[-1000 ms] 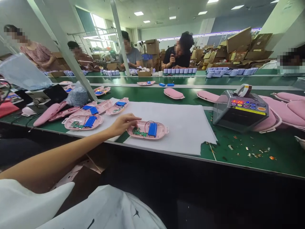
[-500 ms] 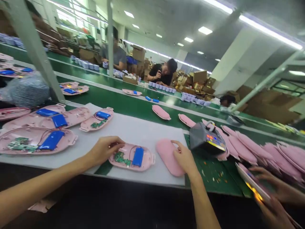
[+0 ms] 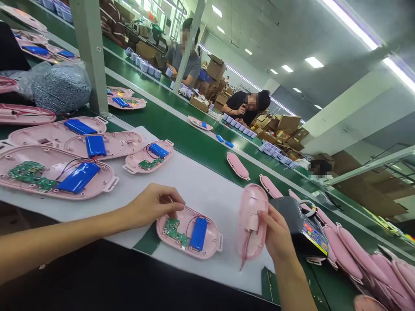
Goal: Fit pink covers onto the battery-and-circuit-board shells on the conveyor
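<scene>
My left hand (image 3: pixel 162 205) rests at the upper left edge of an open pink shell (image 3: pixel 212 239), its thumb and fingers pressed together there; what they pinch is too small to make out. That shell holds a green circuit board (image 3: pixel 175 231) and a blue battery (image 3: pixel 198 234). My right hand (image 3: pixel 277 231) grips a pink cover (image 3: pixel 251 246) by its right edge, raised and tilted beside the shell. The cover's inner side faces me, and red and dark wires hang from it.
More open shells (image 3: pixel 48 175) with batteries lie at the left, near a bagged bundle (image 3: pixel 63 88) and a metal post (image 3: pixel 90 56). A grey device (image 3: pixel 300 229) stands right of my right hand, before stacked pink covers (image 3: pixel 346 250). People sit across the green belt (image 3: pixel 171 129).
My right hand has lifted the pink cover off the white sheet and turned its inside toward me. The view has tilted, and the neighbour's hands at the right have left the view.
</scene>
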The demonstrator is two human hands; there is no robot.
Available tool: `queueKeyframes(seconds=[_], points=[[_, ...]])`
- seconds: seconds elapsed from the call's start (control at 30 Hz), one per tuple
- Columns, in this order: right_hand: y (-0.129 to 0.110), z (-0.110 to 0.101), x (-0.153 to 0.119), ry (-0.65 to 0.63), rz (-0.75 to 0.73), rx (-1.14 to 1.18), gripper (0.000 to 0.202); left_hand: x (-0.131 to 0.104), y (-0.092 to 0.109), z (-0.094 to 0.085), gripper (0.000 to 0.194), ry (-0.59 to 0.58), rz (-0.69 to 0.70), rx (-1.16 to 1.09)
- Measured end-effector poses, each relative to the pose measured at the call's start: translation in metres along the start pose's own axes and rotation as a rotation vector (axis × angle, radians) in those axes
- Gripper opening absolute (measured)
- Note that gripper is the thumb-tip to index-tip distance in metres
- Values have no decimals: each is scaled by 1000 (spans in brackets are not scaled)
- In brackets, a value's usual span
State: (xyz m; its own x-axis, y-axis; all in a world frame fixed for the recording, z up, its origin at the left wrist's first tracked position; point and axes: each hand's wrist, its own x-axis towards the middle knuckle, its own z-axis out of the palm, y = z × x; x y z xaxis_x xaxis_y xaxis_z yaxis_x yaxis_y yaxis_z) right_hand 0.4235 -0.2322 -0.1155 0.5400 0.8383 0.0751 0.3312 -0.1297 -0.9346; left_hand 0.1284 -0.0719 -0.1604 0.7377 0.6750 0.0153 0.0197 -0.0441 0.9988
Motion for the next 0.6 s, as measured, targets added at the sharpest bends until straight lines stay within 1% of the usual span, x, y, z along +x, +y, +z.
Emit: queueKeyframes(seconds=[0.07,0.13,0.23,0.3,0.37,0.43,0.5,0.53,0.6], points=[[-12,27,-3,10,49,154,50,-4,5,0,18,-7,50,-23],[-21,59,-8,103,70,283,50,-9,9,1,18,4,141,8],[-26,102,-17,316,-20,444,53,-15,11,1,13,46,330,157],[-25,122,-24,375,-90,516,58,-18,10,1,10,129,500,299],[-21,133,-32,396,-132,513,61,-19,10,1,10,228,668,439],[-17,139,-41,439,-190,451,62,-19,10,3,13,334,787,542],[-15,142,-49,470,-254,408,61,-17,11,7,13,437,817,565],[-15,144,-52,457,-267,413,60,-16,10,10,12,469,815,546],[-16,149,-58,409,-251,463,59,-13,7,16,10,485,815,472]])
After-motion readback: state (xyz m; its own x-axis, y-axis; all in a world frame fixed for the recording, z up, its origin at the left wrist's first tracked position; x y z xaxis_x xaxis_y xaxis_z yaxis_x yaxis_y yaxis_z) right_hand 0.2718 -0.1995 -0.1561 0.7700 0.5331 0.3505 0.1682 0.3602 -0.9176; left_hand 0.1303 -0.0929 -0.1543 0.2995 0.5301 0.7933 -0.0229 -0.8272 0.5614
